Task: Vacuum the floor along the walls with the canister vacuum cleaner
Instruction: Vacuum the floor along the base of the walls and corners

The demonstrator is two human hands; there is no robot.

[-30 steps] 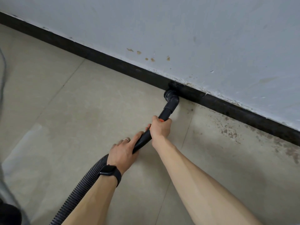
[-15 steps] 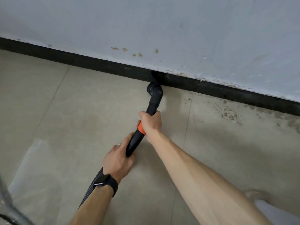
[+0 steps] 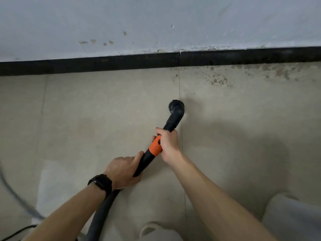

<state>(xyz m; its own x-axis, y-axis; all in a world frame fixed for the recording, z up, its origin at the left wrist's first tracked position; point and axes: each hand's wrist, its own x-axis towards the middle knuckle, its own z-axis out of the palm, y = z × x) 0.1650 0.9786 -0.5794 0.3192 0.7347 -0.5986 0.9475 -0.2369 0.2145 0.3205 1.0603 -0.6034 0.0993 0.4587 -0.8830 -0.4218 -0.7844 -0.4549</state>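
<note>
A black vacuum wand (image 3: 145,162) with an orange collar (image 3: 155,146) ends in a round brush nozzle (image 3: 176,108). The nozzle is over the beige tiled floor (image 3: 97,108), well short of the black baseboard (image 3: 104,64) under the pale wall (image 3: 156,18). My right hand (image 3: 167,142) grips the wand at the orange collar. My left hand (image 3: 124,170), with a black watch on the wrist, grips the wand lower down, where the ribbed hose (image 3: 100,216) begins. The canister is not in view.
Brown dirt specks (image 3: 218,80) lie on the floor by the baseboard at the right. A grey cable (image 3: 15,195) curves along the left edge. My light-trousered legs (image 3: 293,220) show at the bottom right.
The nozzle has come back from the baseboard onto the open floor and moved right. Both hands keep their grip on the wand. The view has swung so the baseboard runs level.
</note>
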